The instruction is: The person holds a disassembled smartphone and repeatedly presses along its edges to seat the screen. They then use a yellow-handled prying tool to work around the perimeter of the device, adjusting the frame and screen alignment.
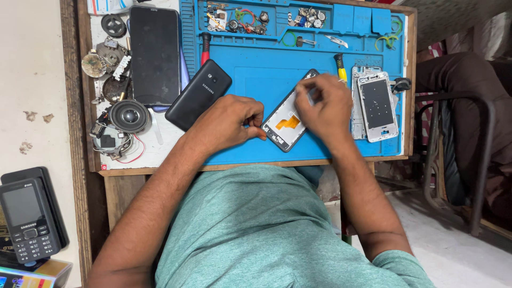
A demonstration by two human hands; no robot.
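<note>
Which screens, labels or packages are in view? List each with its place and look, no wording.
Tablet: upper left of bench, tall dark rectangle, screen off.
Keypad phone: bottom left, black, grey unlit screen.
Open phone: on blue mat, between left hand and right hand, white inside, orange strip.
Phone frame: right of mat, silver, dark panel.
Box: bottom left corner, colourful, partly cut off.

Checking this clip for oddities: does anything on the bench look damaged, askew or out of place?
The opened phone under both hands lies slanted on the blue mat, its insides and an orange strip exposed. A bare phone frame lies to its right. Loose parts and a speaker clutter the left edge. Nothing looks spilled.
</note>
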